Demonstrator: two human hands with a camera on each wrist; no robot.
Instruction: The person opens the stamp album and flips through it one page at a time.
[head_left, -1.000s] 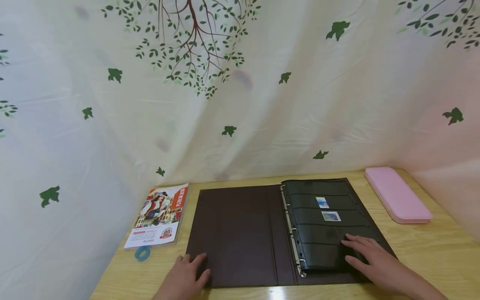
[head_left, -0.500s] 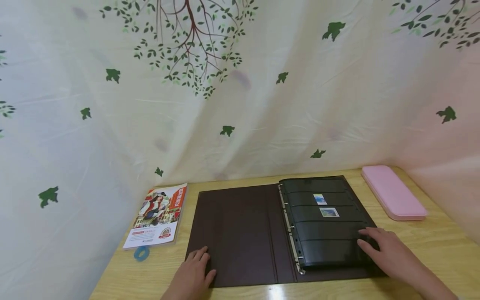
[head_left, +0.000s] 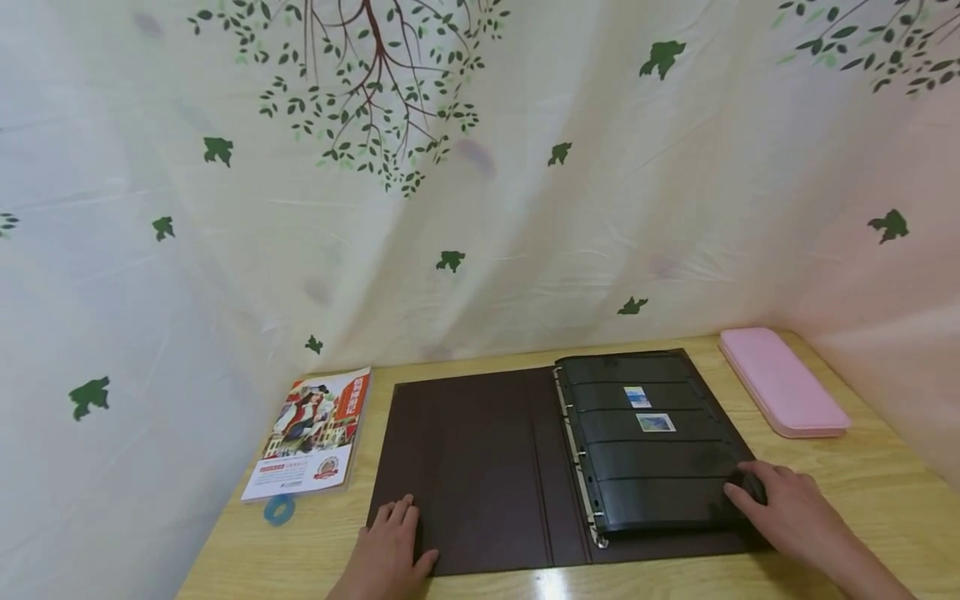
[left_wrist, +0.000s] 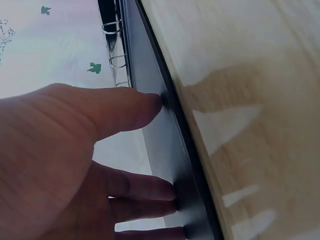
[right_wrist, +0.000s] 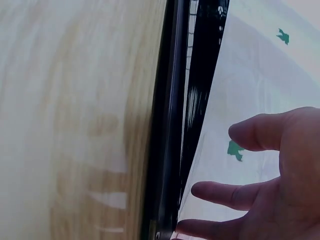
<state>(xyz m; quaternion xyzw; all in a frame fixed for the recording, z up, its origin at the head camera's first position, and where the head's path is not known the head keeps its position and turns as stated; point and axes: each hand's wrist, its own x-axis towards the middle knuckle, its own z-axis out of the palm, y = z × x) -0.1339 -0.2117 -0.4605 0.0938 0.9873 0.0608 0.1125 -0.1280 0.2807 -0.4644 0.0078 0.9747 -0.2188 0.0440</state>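
An opened dark brown ring-binder album [head_left: 465, 467] lies on the table, its black pocket pages [head_left: 660, 500] over the right cover. Two small stamps [head_left: 636, 397] sit in the pockets of the top page. My left hand [head_left: 386, 550] rests on the near left corner of the bare cover; the left wrist view has its thumb and fingertips touching the cover [left_wrist: 155, 135]. At the right edge of the pages is my right hand [head_left: 798, 512]. In the right wrist view its thumb stands apart from the page stack [right_wrist: 200, 95], and the lower fingers reach the edge.
A magazine [head_left: 311, 433] with a colourful front lies left of the album, a blue ring [head_left: 280, 509] just below it. Toward the back right lies a pink zip case [head_left: 783, 382]. A leaf-printed cloth [head_left: 480, 208] hangs behind the wooden table [head_left: 240, 550].
My right hand has moved right, from over the lower page to its right edge. The left hand has shifted slightly on the cover. The head view has turned a little.
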